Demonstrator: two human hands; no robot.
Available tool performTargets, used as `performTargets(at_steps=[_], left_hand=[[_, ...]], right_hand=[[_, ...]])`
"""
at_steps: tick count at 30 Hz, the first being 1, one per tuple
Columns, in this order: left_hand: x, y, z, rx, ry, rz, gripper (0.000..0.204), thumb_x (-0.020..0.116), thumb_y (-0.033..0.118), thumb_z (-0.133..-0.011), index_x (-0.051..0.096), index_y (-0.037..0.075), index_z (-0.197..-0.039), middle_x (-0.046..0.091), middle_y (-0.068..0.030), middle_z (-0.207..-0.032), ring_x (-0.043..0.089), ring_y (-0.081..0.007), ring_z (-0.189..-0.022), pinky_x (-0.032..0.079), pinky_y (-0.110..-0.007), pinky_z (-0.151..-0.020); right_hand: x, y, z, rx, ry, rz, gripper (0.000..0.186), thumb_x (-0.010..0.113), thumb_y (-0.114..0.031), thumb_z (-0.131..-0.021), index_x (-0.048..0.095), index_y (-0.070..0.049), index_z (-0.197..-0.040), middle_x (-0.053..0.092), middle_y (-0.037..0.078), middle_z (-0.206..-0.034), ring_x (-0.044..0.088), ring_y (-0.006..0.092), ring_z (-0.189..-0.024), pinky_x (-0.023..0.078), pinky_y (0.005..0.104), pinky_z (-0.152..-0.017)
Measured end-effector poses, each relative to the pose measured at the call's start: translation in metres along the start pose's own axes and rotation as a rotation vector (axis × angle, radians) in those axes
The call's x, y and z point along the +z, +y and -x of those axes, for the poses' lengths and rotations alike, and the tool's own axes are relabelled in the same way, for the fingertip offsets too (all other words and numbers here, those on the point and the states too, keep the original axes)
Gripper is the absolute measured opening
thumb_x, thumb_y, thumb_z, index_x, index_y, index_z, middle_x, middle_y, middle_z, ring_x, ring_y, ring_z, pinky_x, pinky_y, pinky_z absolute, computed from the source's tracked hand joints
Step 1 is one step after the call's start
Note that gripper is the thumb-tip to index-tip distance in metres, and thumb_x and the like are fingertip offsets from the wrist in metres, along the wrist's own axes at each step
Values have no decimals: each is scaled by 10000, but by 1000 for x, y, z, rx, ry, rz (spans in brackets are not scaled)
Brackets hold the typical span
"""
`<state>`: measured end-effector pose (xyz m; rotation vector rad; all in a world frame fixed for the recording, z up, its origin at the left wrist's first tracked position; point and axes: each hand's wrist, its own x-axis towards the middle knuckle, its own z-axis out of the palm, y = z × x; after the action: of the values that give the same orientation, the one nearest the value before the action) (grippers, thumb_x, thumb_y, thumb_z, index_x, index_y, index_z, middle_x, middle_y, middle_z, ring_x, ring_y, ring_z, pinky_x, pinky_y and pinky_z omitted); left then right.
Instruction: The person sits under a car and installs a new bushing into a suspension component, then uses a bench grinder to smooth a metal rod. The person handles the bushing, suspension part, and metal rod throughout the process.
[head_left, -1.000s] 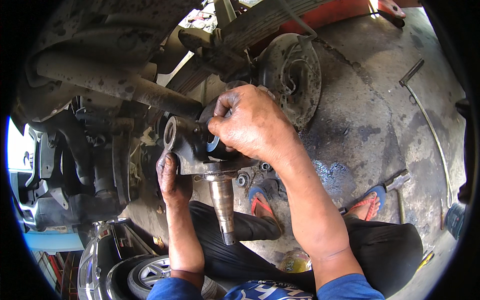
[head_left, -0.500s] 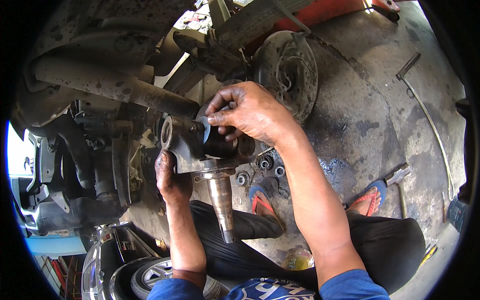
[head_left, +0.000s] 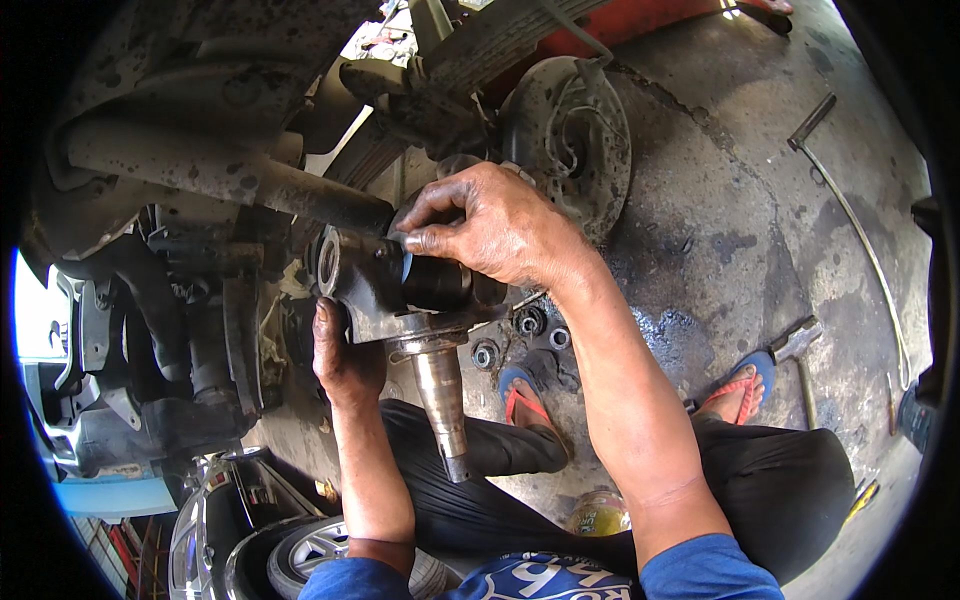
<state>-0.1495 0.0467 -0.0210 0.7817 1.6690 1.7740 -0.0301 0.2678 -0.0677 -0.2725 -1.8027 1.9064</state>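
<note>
My left hand [head_left: 342, 360] grips a greasy steering knuckle [head_left: 370, 300] from below at its left side. The knuckle has an open ring boss [head_left: 329, 265] at the left, and its polished stepped spindle [head_left: 437, 400] points down toward my legs. My right hand [head_left: 490, 225] is over the knuckle, thumb and fingertips closed on a thin pale washer [head_left: 406, 268], which sits nearly edge-on at the inner face of the boss, partly hidden by the thumb. A dark cylindrical part [head_left: 438, 285] lies just right of the washer, behind the fingers.
A dark axle tube [head_left: 230, 175] and vehicle underbody surround the upper left. A drum plate [head_left: 590, 150] stands behind. On the concrete floor [head_left: 720, 260] are nuts or bearings [head_left: 530, 322], a hammer [head_left: 800, 335], a long bar [head_left: 850, 220] and a container [head_left: 600, 515]. A car wheel [head_left: 310, 550] is at lower left.
My right hand has shifted left and slightly up, its fingers reaching over the boss. The washer has moved left against the boss. My left hand keeps its grip on the knuckle.
</note>
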Motion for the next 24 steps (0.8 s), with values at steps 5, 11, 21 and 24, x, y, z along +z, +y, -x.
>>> performTargets(at_steps=[5, 11, 21, 24], left_hand=[[-10, -14, 13, 24, 39, -51, 658, 478, 526, -1026, 443, 75, -1504, 517, -105, -1486, 456, -283, -1382, 296, -484, -1182], [37, -8, 80, -311, 129, -88, 746, 604, 588, -959, 417, 71, -1463, 497, -132, -1419, 559, -261, -1246, 507, -451, -988], [47, 2, 63, -861, -50, 252, 366, 749, 245, -904, 515, 75, -1128, 478, -18, -739, 389, -74, -486, 322, -231, -408], [53, 7, 65, -819, -10, 167, 358, 752, 209, -890, 527, 66, -1129, 468, -20, -717, 384, -77, -460, 310, -238, -392]], right_hand=[[-1, -7, -2, 261, -34, -167, 230, 798, -242, -884, 767, -33, -974, 689, 30, -709, 643, 88, -631, 528, 275, -593], [6, -12, -7, 261, -39, -264, 149, 768, -147, -893, 748, -6, -937, 699, 30, -731, 638, 80, -605, 525, 250, -567], [8, -13, -11, 255, -71, -294, 137, 738, -83, -878, 750, -3, -988, 718, 54, -740, 662, 94, -631, 535, 253, -596], [6, -14, -10, 238, -108, -239, 160, 744, -88, -870, 750, 5, -1001, 721, 60, -739, 664, 93, -633, 533, 259, -601]])
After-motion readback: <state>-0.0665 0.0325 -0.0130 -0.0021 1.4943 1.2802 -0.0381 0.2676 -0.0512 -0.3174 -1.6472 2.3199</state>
